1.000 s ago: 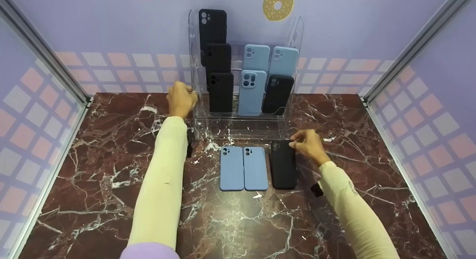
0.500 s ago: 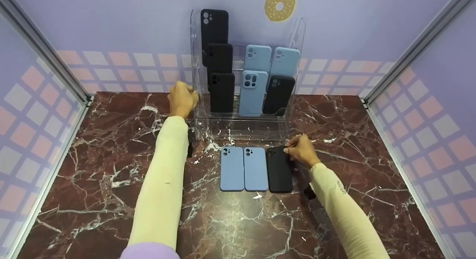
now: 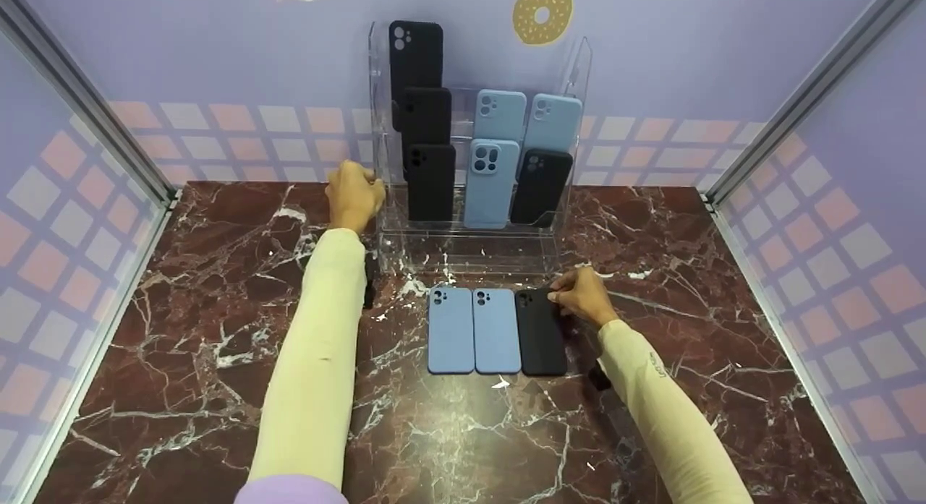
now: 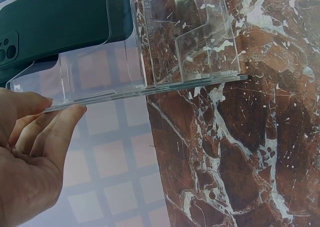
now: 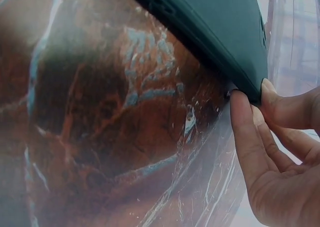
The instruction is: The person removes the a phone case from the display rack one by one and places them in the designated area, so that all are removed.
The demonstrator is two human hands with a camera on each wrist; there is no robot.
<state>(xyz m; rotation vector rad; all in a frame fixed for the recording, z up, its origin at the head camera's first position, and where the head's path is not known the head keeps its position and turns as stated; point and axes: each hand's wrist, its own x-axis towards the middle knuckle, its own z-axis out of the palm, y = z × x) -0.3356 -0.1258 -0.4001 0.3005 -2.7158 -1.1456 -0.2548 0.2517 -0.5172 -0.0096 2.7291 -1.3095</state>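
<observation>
A black phone case (image 3: pixel 540 334) lies flat on the marble table, right beside two blue cases (image 3: pixel 450 330) (image 3: pixel 496 330) in a row. My right hand (image 3: pixel 573 294) pinches its top right corner; the right wrist view shows fingertips (image 5: pixel 243 112) on the case's corner (image 5: pixel 225 27). My left hand (image 3: pixel 354 194) rests against the left side wall of a clear acrylic stand (image 3: pixel 470 252). In the left wrist view its nearly straight fingers (image 4: pixel 60 123) touch the stand's edge (image 4: pixel 190 42). The stand holds several black and blue cases upright (image 3: pixel 430 182) (image 3: pixel 492 178).
The dark red marble table (image 3: pixel 217 330) is walled by purple panels with metal corner posts (image 3: pixel 87 106) (image 3: pixel 803 92). The stand is at the back centre. A dark case (image 4: pixel 55 22) shows through the stand's wall in the left wrist view.
My right hand has slid the black case left until it lies next to the right blue case. The left hand has stayed on the stand.
</observation>
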